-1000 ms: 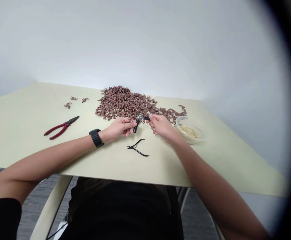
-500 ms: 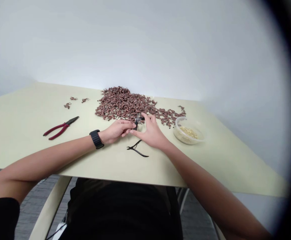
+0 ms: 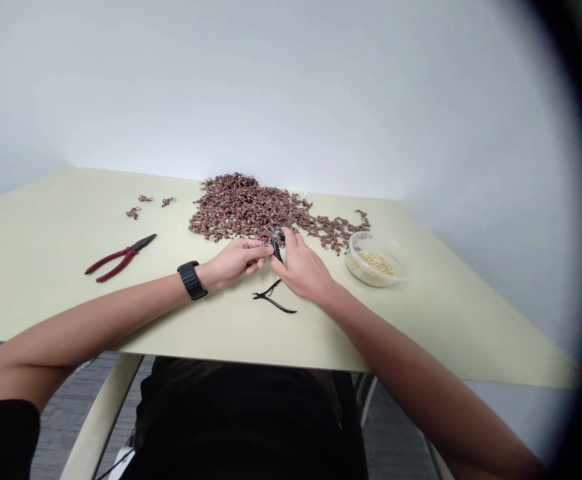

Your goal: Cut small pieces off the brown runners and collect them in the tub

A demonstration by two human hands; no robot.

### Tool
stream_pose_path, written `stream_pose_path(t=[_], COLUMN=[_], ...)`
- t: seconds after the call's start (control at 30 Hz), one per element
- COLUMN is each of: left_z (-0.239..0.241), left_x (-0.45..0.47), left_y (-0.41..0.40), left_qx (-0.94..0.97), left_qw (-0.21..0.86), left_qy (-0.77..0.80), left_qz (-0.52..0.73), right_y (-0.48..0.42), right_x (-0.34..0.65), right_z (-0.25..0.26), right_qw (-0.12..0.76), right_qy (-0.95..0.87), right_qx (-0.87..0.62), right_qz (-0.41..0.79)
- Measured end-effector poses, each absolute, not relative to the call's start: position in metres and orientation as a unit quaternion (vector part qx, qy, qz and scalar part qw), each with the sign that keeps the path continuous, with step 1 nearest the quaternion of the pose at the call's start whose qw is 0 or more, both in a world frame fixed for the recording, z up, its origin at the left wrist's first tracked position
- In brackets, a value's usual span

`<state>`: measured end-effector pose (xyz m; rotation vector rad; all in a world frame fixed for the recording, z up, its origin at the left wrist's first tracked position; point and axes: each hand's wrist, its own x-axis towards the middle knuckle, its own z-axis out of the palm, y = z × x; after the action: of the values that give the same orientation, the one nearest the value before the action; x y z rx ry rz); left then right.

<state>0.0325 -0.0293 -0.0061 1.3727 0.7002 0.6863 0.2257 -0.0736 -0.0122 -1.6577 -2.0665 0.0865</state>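
My right hand (image 3: 303, 267) is closed around small pliers (image 3: 276, 248) with black handles. Their metal jaws point up and to the left, in front of the pile of small brown pieces (image 3: 251, 207). The fingertips of my left hand (image 3: 238, 260) are pinched together right beside the pliers. Whatever they hold is too small to make out. Just below both hands, a black nipper (image 3: 275, 302) with spread handles lies on the table.
Red-handled pliers (image 3: 121, 258) lie on the left of the pale table (image 3: 211, 327). Beyond them are a few separate brown pieces (image 3: 133, 213). On the right stands a clear plastic tub (image 3: 353, 265) with small gold-coloured bits (image 3: 377, 263) in it. A wall rises behind.
The small pliers have turned so that their jaws tip to the left. My right hand's fingers have closed further around the handles. My left hand has hardly moved.
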Motion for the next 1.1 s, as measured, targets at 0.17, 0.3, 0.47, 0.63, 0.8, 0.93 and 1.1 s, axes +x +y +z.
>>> stream_pose_path(t=[0.17,0.3,0.47,0.63,0.8,0.93,1.1], left_z=[-0.012,-0.016,-0.015,-0.012,-0.014,-0.015,-0.016], left_x=[0.031,0.03,0.029,0.029,0.029,0.029,0.029], left_y=[-0.024,-0.017,-0.016,-0.019,-0.021,-0.022,-0.021], left_qx=[0.634,0.638,0.693,0.727,0.75,0.761,0.757], left_qw=[0.597,0.571,0.513,0.463,0.429,0.415,0.418], left_qy=[0.333,0.33,0.327,0.34,0.342,0.343,0.347], left_qz=[0.362,0.397,0.387,0.376,0.368,0.363,0.362], right_y=[-0.069,-0.068,-0.07,-0.073,-0.074,-0.074,-0.074], right_x=[0.233,0.237,0.236,0.235,0.234,0.235,0.237], right_z=[-0.013,-0.012,-0.009,-0.006,-0.005,-0.004,-0.003], right_qw=[0.261,0.25,0.26,0.236,0.228,0.231,0.227], right_qy=[-0.751,-0.761,-0.771,-0.791,-0.789,-0.793,-0.796], right_qx=[-0.603,-0.581,-0.57,-0.554,-0.563,-0.556,-0.553], right_qz=[0.068,0.143,0.113,0.105,0.092,0.094,0.097])
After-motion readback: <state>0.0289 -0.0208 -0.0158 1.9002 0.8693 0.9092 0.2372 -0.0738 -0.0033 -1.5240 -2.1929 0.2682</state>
